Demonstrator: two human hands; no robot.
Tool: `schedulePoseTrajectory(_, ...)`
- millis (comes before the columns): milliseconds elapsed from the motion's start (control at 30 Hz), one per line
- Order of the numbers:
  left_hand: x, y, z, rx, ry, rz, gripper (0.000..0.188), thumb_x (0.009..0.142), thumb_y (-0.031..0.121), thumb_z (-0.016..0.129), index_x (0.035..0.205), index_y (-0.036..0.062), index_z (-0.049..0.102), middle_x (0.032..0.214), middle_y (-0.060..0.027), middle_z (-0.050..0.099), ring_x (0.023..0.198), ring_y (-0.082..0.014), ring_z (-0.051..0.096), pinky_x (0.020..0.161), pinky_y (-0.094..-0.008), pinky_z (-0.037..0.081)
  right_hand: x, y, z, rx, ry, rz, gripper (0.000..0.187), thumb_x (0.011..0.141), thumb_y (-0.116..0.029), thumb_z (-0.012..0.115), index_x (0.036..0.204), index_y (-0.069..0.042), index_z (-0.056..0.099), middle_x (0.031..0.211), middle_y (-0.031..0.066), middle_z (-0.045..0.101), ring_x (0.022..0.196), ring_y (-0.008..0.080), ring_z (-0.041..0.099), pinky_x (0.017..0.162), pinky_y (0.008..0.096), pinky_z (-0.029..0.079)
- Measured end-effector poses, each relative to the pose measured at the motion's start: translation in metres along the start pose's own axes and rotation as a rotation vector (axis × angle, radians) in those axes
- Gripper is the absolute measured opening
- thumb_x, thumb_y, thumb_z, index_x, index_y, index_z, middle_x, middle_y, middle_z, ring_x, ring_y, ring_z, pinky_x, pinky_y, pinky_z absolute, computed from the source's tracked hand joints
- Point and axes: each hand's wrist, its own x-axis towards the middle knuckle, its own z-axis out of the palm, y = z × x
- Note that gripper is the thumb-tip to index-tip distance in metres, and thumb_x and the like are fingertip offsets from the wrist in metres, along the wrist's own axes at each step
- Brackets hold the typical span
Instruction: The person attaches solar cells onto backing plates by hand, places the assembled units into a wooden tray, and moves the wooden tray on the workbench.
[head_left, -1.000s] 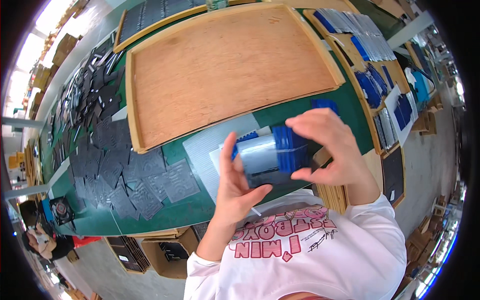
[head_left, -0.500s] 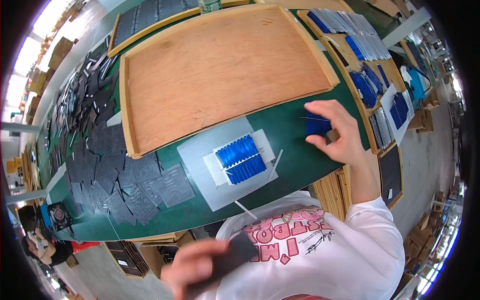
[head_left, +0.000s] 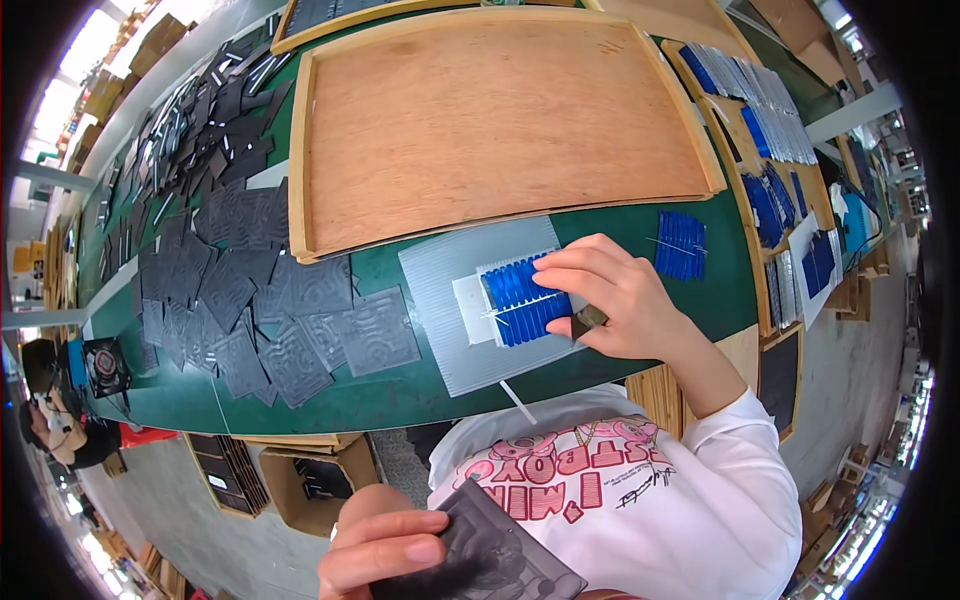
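My left hand, low in the view, is closed on a dark grey plate with moulded grooves on its face. At the centre, a blue ribbed block with a white strip across it lies on a white pad over a grey corrugated sheet. My right hand has fingers and thumb around this block's right end. A small dark brownish thing shows by the right thumb; its kind is unclear. Farther right, a second blue ribbed block lies alone on the green table.
Many grooved dark plates overlap on the left, with loose dark pieces behind them. A large wooden tray spans the back. Blue and silver blocks fill a wooden tray at the right. An open cardboard box stands below the table.
My right hand has left the separate blue block at the right and moved left onto the central one. My left hand has turned the dark plate so its grooved face shows. The view has shifted.
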Motion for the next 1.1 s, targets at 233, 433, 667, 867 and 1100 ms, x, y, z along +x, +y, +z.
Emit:
schedulePoseTrajectory(233, 0.016, 0.003, -0.029, 0.037, -0.338, -0.076, 0.063, 0.094, 0.056, 0.048, 0.130, 0.0045, 0.044, 0.127, -0.0372, 0.049, 0.111, -0.0505, 0.056, 0.093, -0.0621, 0.047, 0.006, 0.001, 0.000, -0.041, -0.138, 0.009, 0.066, 0.063, -0.028, 0.086, 0.122, -0.015, 0.062, 0.126, 0.0004, 0.062, 0.115, 0.0214, 0.057, 0.069, 0.0308, 0.058)
schedulePoseTrajectory(433, 0.017, -0.017, -0.028, -0.149, -0.314, 0.108, 0.065, 0.095, 0.059, 0.043, 0.129, 0.0033, 0.046, 0.124, -0.0376, 0.050, 0.108, -0.0497, 0.056, 0.090, -0.0617, 0.048, 0.006, 0.004, 0.000, -0.036, -0.140, 0.004, 0.068, 0.062, -0.029, 0.086, 0.124, -0.015, 0.061, 0.127, 0.0010, 0.062, 0.116, 0.0219, 0.057, 0.071, 0.0317, 0.058)
schedulePoseTrajectory(667, -0.005, -0.060, -0.054, -0.030, -0.032, 0.008, 0.055, 0.087, 0.011, 0.061, 0.136, 0.0135, 0.036, 0.113, -0.0277, 0.057, 0.090, -0.0322, 0.066, 0.073, -0.0398, 0.059, 0.013, -0.002, 0.005, -0.050, -0.177, -0.005, 0.070, 0.061, -0.028, 0.086, 0.125, -0.014, 0.061, 0.126, 0.0010, 0.062, 0.115, 0.0222, 0.057, 0.071, 0.0317, 0.058)
schedulePoseTrajectory(867, 0.046, -0.130, -0.032, -0.612, 0.185, -0.452, 0.102, 0.066, -0.023, 0.054, 0.156, 0.0005, 0.011, 0.138, -0.0248, 0.049, 0.124, -0.0353, 0.056, 0.094, -0.0402, 0.053, 0.006, 0.004, 0.005, -0.032, -0.153, -0.001, 0.072, 0.060, -0.027, 0.087, 0.125, -0.014, 0.061, 0.125, 0.0012, 0.063, 0.115, 0.0221, 0.057, 0.071, 0.0313, 0.058)
schedulePoseTrajectory(1100, 0.041, -0.160, -0.039, -0.696, 0.121, -0.500, 0.108, 0.061, -0.028, 0.052, 0.156, 0.0064, 0.015, 0.136, -0.0219, 0.051, 0.120, -0.0325, 0.059, 0.088, -0.0394, 0.055, 0.008, 0.003, 0.001, -0.006, -0.136, -0.014, 0.072, 0.059, -0.025, 0.086, 0.126, -0.014, 0.061, 0.124, 0.0017, 0.063, 0.114, 0.0230, 0.057, 0.072, 0.0318, 0.058)
